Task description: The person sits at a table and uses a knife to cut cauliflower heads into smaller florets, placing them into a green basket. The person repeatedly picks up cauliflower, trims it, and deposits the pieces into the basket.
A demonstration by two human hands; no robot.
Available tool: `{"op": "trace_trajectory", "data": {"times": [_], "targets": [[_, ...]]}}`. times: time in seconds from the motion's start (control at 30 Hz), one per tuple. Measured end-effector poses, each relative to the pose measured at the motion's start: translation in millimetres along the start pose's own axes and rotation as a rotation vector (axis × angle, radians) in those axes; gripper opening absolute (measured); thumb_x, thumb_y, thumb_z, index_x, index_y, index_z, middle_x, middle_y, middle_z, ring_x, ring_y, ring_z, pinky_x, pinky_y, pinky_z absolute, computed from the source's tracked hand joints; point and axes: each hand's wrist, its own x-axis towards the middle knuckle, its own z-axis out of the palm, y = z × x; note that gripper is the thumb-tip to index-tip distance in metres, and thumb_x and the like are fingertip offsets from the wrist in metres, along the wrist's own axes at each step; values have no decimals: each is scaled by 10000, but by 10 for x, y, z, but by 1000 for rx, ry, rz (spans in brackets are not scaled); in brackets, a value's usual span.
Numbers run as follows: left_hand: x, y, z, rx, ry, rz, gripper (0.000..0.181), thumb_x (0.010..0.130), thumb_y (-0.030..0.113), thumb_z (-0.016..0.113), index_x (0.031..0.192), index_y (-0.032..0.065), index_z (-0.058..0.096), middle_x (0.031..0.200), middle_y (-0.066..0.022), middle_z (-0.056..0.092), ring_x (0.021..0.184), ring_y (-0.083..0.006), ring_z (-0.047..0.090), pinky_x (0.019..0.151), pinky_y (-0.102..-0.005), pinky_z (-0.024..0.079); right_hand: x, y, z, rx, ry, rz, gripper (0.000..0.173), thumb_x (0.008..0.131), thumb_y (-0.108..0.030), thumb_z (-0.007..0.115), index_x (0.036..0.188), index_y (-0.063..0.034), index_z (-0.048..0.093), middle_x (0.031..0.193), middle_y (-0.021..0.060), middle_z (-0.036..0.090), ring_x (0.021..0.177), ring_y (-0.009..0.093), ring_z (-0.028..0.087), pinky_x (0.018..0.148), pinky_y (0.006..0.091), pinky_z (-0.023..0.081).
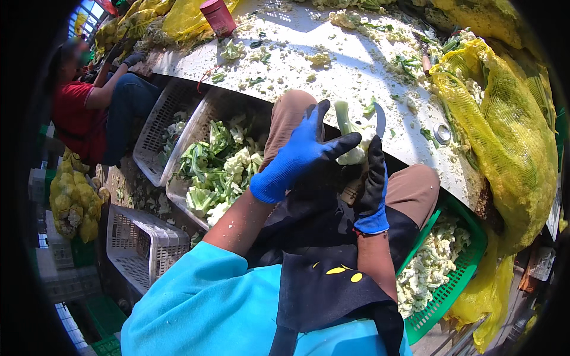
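Note:
My left hand, in a blue glove with black-coated fingers, is spread beside a piece of cauliflower. Its thumb overlaps the pale floret, while the other fingers point away, left of the thick upright stalk; whether they touch it is unclear. In my right hand, gloved alike, is a knife with a wooden handle. The curved blade sticks up past the thumb, behind the floret. The floret rests against the right thumb, over the near edge of the white tabletop.
Left of my knees stands a white plastic crate of leaves and trimmings. A green basket of florets is at my right. Yellow mesh sacks crowd the right side. A red can stands far left; a person sits beyond the crates.

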Motion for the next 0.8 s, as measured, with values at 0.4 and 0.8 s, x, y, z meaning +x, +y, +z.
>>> {"op": "trace_trajectory", "data": {"times": [0.4,0.8], "targets": [[-1152,-342,-1406,918,614,-235,599,678,264,769,1168,21,526,1071,-192,567,954,-350,609,813,-433,509,-102,584,973,-1508,-494,-627,403,856,-61,605,1257,-57,564,960,124,696,850,189,697,727,290,539],[-1745,-324,-1802,161,645,-309,547,683,257,758,1081,-88,608,1064,-222,638,966,-243,651,814,-351,511,302,1455,1374,-2105,-882,-1008,238,861,-148,565,1093,-101,545,733,67,568,572,239,623,463,379,482]]}}
